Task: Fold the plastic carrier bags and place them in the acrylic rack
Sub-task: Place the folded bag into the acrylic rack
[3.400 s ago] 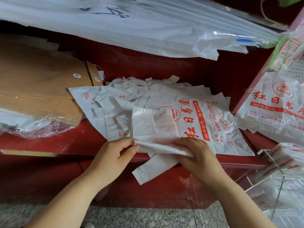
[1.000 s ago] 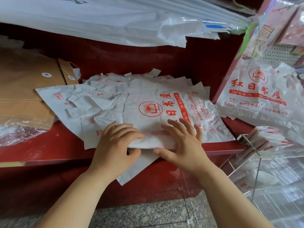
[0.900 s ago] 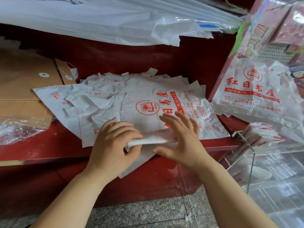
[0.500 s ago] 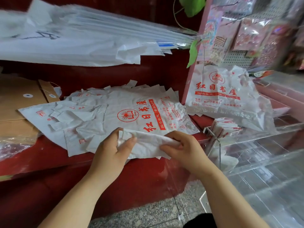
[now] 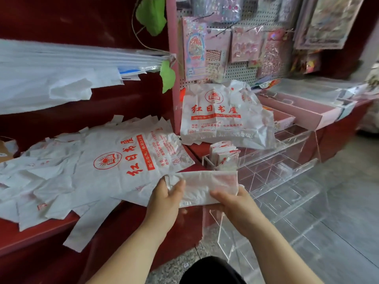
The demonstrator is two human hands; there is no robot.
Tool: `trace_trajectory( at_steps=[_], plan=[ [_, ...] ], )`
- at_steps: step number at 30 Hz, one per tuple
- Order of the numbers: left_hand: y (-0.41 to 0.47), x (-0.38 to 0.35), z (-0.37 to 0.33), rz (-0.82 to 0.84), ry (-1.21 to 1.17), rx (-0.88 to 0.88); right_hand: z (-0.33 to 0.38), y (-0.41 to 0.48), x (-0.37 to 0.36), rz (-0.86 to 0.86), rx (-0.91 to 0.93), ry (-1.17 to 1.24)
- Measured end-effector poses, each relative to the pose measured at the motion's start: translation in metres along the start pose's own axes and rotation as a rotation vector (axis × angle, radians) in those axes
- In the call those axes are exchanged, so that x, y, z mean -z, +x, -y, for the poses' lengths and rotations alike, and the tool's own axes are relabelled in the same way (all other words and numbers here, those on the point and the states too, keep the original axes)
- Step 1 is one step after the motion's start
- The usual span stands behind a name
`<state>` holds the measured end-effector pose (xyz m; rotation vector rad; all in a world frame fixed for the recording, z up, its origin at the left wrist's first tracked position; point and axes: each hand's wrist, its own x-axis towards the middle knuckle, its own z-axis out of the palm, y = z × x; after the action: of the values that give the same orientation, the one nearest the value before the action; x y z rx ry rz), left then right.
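Observation:
A folded white carrier bag (image 5: 207, 184) with faint red print hangs in the air between my hands. My left hand (image 5: 165, 200) grips its left end with the thumb on top. My right hand (image 5: 233, 206) holds its right end from below. The folded bag is just left of the clear acrylic rack (image 5: 287, 177), level with its front. Several folded bags (image 5: 224, 153) stand upright in the rack's left rear slot. A flat pile of unfolded bags (image 5: 98, 167) with red print lies on the red shelf (image 5: 30, 232) to the left.
Another stack of printed bags (image 5: 223, 117) leans behind the rack against a pink pegboard (image 5: 235, 48) hung with stickers. Large white sheets (image 5: 61, 68) overhang the shelf above. Pink trays (image 5: 303, 111) sit at the right. Grey stone floor lies below.
The bag was pressed and folded on the pile, then lifted off. Both hands have carried it to the right towards the acrylic rack, and the view has swung right with them.

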<state>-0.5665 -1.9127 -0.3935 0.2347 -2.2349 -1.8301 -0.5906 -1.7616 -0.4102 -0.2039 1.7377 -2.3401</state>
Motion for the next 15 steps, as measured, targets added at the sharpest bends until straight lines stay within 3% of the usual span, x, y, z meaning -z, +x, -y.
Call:
trace_trajectory(
  at_steps=[7,15],
  plan=[
    [0.008,-0.050,0.012,0.154,0.120,-0.070,0.025,0.000,0.073,-0.233,0.026,-0.220],
    [0.013,-0.089,0.024,0.628,0.886,-0.226,0.043,0.026,0.149,-0.443,0.086,-0.377]
  ],
)
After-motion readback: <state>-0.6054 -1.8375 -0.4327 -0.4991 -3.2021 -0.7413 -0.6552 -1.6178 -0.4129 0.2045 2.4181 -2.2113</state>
